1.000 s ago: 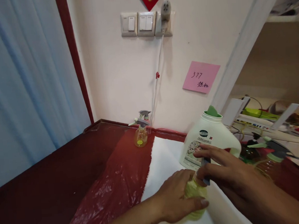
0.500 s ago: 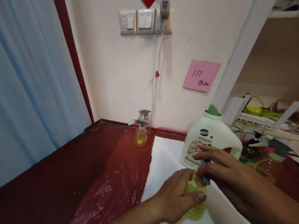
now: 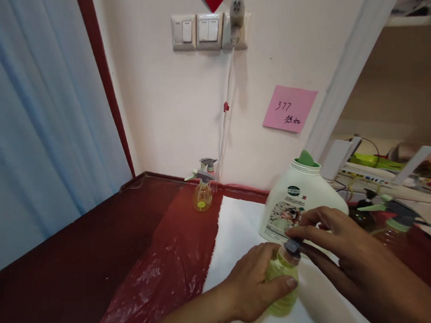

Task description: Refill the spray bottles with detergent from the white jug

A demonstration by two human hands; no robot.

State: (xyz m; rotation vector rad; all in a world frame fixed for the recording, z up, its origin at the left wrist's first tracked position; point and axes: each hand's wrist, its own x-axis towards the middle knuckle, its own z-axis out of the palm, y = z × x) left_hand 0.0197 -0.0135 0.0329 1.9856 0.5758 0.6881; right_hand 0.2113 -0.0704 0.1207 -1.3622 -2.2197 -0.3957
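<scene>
My left hand (image 3: 249, 283) is wrapped round a spray bottle (image 3: 286, 302) with a clear yellowish body, which leans a little to the right above the white sheet (image 3: 238, 219). On the bottle's neck sits a dark grey spray head (image 3: 292, 246). My right hand (image 3: 344, 251) has its thumb and fingertips closed on that head from the right; part of the grip is hidden. Just behind both hands stands a pale green jug (image 3: 303, 194) with a printed label and a green piece in its mouth. The right hand covers the jug's lower right side.
Two small spray bottles, the nearer one yellow (image 3: 202, 198), stand by the wall. Another spray bottle (image 3: 397, 224) is on the right, below a cluttered shelf (image 3: 413, 19). Red plastic film (image 3: 164, 265) covers part of the dark red table (image 3: 78, 272). A blue curtain (image 3: 40, 120) hangs left.
My right hand has shifted its fingers on the spray head, whose top shows more plainly now. The left hand and the bottle have stayed in place.
</scene>
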